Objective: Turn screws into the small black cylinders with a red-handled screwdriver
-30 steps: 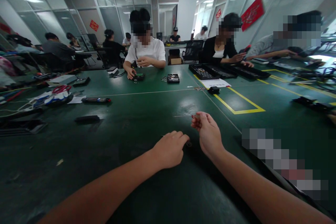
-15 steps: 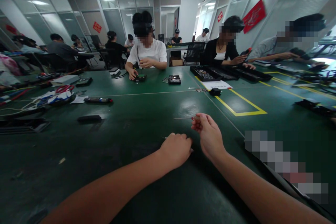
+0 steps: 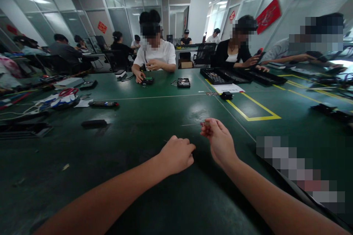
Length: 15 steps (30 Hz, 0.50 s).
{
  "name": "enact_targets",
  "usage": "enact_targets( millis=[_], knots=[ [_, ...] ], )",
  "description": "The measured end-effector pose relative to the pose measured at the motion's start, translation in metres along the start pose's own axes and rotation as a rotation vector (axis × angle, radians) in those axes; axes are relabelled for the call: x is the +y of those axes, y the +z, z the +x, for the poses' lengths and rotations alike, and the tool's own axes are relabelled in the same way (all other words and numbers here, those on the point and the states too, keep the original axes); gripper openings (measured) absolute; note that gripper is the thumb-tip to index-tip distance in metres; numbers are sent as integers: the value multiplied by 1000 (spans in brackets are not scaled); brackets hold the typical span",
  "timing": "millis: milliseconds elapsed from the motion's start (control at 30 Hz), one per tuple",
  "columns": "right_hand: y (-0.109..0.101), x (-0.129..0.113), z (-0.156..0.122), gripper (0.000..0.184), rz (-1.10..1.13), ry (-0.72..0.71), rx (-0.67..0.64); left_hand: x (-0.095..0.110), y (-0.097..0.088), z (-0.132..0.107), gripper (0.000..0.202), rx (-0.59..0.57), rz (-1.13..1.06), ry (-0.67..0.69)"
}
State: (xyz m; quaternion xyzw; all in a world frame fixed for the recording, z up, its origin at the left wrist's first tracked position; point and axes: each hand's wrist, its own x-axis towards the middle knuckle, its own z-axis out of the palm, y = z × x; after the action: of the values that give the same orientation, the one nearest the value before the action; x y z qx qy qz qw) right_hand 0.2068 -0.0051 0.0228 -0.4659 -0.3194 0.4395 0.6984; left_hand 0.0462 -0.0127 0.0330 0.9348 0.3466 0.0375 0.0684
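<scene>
Above the green table (image 3: 132, 198), my left hand (image 3: 178, 154) is closed, palm down, with its fingers curled toward the right. A thin dark tip barely shows beyond its knuckles, and the rest of what it grips is hidden. My right hand (image 3: 222, 141) is raised a little farther off, thumb and fingers pinched on a small brownish piece (image 3: 205, 123). The piece is too small to name. A thin pale line runs left from those fingertips; I cannot tell whether it is a wire or a table mark. The two hands are apart.
A black bar-shaped piece (image 3: 94, 123) and a dark pen-like tool (image 3: 103, 104) lie to the left, near tangled cables (image 3: 66, 97). Ahead are a small black block (image 3: 226, 96), a yellow tape outline (image 3: 263, 118) and black trays (image 3: 216, 76). Co-workers sit across the table.
My left hand has shifted slightly left, away from my right hand, and the thin tip beyond it is harder to see. My right hand has hardly moved and keeps its pinch.
</scene>
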Motion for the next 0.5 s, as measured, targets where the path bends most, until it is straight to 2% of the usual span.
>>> enact_targets(
  millis=[133, 233, 367, 500],
  knots=[
    [0, -2, -1, 31, -7, 7, -6, -16, -11, -10, 29, 23, -222, -53],
    [0, -2, -2, 29, -11, 30, -11, -36, -23, -21, 29, 75, -465, -148],
    [0, -1, -2, 28, -4, 47, -29, -72, -41, -43, 24, 186, -866, -440],
    [0, -1, -2, 29, -21, 33, -35, -113, -57, -74, 23, 323, -1126, -650]
  ],
)
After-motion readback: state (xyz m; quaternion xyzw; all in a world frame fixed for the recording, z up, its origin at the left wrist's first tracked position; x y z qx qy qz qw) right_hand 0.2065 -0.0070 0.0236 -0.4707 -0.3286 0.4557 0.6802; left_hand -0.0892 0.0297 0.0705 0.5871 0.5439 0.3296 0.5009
